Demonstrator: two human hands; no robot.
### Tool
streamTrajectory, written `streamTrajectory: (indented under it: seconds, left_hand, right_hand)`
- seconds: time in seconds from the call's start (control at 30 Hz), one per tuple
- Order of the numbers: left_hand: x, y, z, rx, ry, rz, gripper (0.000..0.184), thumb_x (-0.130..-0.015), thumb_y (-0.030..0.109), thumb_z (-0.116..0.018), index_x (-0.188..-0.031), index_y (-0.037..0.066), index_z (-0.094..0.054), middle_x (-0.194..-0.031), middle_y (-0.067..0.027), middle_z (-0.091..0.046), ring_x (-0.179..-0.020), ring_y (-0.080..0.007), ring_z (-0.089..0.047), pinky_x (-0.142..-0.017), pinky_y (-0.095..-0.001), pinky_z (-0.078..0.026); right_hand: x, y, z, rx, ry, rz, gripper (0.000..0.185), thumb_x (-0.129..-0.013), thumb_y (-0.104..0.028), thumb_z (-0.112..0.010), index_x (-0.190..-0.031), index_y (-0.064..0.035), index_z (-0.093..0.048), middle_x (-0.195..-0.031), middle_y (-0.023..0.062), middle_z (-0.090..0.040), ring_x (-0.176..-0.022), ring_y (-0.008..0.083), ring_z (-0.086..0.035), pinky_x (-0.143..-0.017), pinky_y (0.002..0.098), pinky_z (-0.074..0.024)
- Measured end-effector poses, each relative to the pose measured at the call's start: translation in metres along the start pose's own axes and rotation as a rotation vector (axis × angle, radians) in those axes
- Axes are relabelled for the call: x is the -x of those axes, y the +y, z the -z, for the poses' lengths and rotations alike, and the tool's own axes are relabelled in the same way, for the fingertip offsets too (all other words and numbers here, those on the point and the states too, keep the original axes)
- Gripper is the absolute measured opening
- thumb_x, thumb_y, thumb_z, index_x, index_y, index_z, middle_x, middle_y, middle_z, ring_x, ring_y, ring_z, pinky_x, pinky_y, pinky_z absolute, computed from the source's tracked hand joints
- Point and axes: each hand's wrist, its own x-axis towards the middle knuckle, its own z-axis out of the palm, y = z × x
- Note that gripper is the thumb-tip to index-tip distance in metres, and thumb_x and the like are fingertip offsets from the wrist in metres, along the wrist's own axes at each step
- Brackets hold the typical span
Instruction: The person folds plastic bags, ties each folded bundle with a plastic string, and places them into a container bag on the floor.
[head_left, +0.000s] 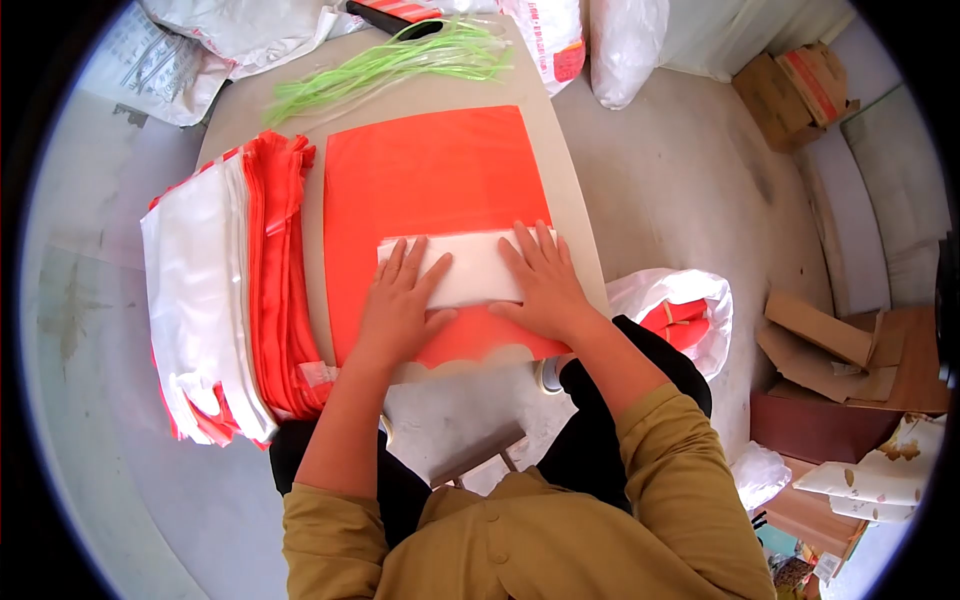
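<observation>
A large red sheet (430,170) lies flat on the table (575,215), its scalloped near edge at the table's front. Across its lower part rests a folded white sheet (468,268). My left hand (400,300) presses on the white sheet's left end, fingers spread, the thumb reaching onto the red. On the right end lies my right hand (545,285), also flat with fingers apart. Neither hand grips anything. To the left is a thick stack of folded red and white material (225,290), hanging past the table's near edge.
Green and clear strips (400,70) lie at the table's far end, near a black and red-striped item (395,15). White bags stand beyond. An open white bag (715,320) holding red pieces is right of the table. Cardboard boxes (790,95) sit on the floor at right.
</observation>
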Motion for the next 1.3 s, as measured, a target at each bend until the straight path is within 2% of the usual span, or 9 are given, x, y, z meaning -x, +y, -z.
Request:
streamTrajectory:
  seconds: [0.13,0.23,0.33,0.43,0.77,0.97,1.07,1.17,1.3]
  left_hand:
    - [0.003,0.003,0.004,-0.034,-0.018,0.04,0.077,-0.081,0.046,-0.079,-0.15,0.025,-0.052,-0.16,-0.0177,-0.04,-0.151,-0.0401,-0.03,-0.12,-0.0596,-0.027]
    - [0.006,0.004,0.015,-0.025,-0.058,0.124,0.081,-0.078,0.048,-0.081,-0.15,0.024,-0.053,-0.157,-0.0191,-0.042,-0.149,-0.0397,-0.032,-0.12,-0.0606,-0.024]
    - [0.01,0.008,0.033,0.026,-0.12,0.161,0.085,-0.073,0.045,-0.085,-0.148,0.02,-0.055,-0.156,-0.0216,-0.042,-0.143,-0.0396,-0.039,-0.119,-0.0564,-0.026]
    - [0.014,0.012,0.03,-0.046,-0.065,0.099,0.087,-0.072,0.048,-0.085,-0.149,0.02,-0.054,-0.156,-0.0215,-0.041,-0.145,-0.0397,-0.038,-0.119,-0.0577,-0.026]
    - [0.018,0.005,0.024,-0.043,-0.11,0.091,0.088,-0.075,0.048,-0.083,-0.152,0.021,-0.05,-0.16,-0.0206,-0.036,-0.15,-0.0394,-0.032,-0.121,-0.0618,-0.023]
    - [0.022,0.019,0.021,-0.03,-0.108,0.037,0.086,-0.076,0.043,-0.084,-0.152,0.021,-0.049,-0.163,-0.0196,-0.032,-0.153,-0.0391,-0.027,-0.121,-0.0622,-0.022]
    - [0.023,0.019,0.018,-0.011,-0.111,0.035,0.084,-0.078,0.04,-0.083,-0.152,0.02,-0.049,-0.162,-0.0199,-0.034,-0.153,-0.0394,-0.028,-0.121,-0.0623,-0.024]
    - [0.025,0.015,0.014,-0.001,-0.064,0.016,0.077,-0.08,0.036,-0.082,-0.149,0.016,-0.052,-0.16,-0.0203,-0.037,-0.151,-0.0392,-0.03,-0.12,-0.0618,-0.026]
    - [0.024,0.019,0.012,-0.008,0.004,-0.044,0.063,-0.082,0.026,-0.078,-0.14,0.011,-0.057,-0.152,-0.02,-0.046,-0.145,-0.0382,-0.039,-0.116,-0.0595,-0.033]
  right_hand:
    - [0.0,0.0,0.0,-0.003,-0.018,0.031,0.09,-0.084,-0.055,-0.072,-0.155,-0.0097,-0.042,-0.168,0.0197,-0.022,-0.157,0.0413,-0.012,-0.126,0.0576,-0.0083]
    - [-0.008,0.002,0.004,0.028,-0.015,0.108,0.086,-0.084,-0.053,-0.072,-0.155,-0.013,-0.044,-0.167,0.0185,-0.025,-0.156,0.0407,-0.015,-0.126,0.0577,-0.0092]
    - [-0.018,-0.008,0.016,0.044,-0.031,0.165,0.083,-0.084,-0.052,-0.071,-0.154,-0.015,-0.046,-0.166,0.0168,-0.027,-0.155,0.0397,-0.018,-0.125,0.058,-0.0105]
    - [-0.021,-0.013,0.014,0.043,-0.057,0.167,0.08,-0.085,-0.052,-0.071,-0.153,-0.0155,-0.048,-0.166,0.0156,-0.028,-0.155,0.0386,-0.02,-0.125,0.0585,-0.0117]
    - [-0.012,0.0,0.004,0.006,-0.017,0.112,0.078,-0.088,-0.051,-0.069,-0.153,-0.0134,-0.048,-0.166,0.0153,-0.028,-0.155,0.0379,-0.018,-0.126,0.054,-0.0151]
    - [-0.031,-0.018,-0.008,-0.067,0.03,0.231,0.072,-0.091,-0.046,-0.067,-0.151,-0.0117,-0.049,-0.165,0.0169,-0.03,-0.154,0.0389,-0.022,-0.125,0.0558,-0.0158]
    - [-0.047,-0.01,-0.013,-0.157,0.135,0.093,0.065,-0.094,-0.036,-0.066,-0.15,-0.0075,-0.049,-0.161,0.0188,-0.038,-0.15,0.0397,-0.03,-0.124,0.053,-0.0223]
    - [-0.061,0.018,-0.015,-0.26,0.131,0.017,0.056,-0.096,-0.026,-0.063,-0.145,-0.0011,-0.052,-0.155,0.02,-0.045,-0.144,0.0396,-0.039,-0.12,0.0484,-0.0311]
    - [-0.097,0.036,0.012,-0.128,0.096,-0.006,0.049,-0.097,-0.022,-0.062,-0.138,0.0033,-0.056,-0.152,0.0209,-0.047,-0.138,0.0393,-0.046,-0.116,0.0448,-0.0375]
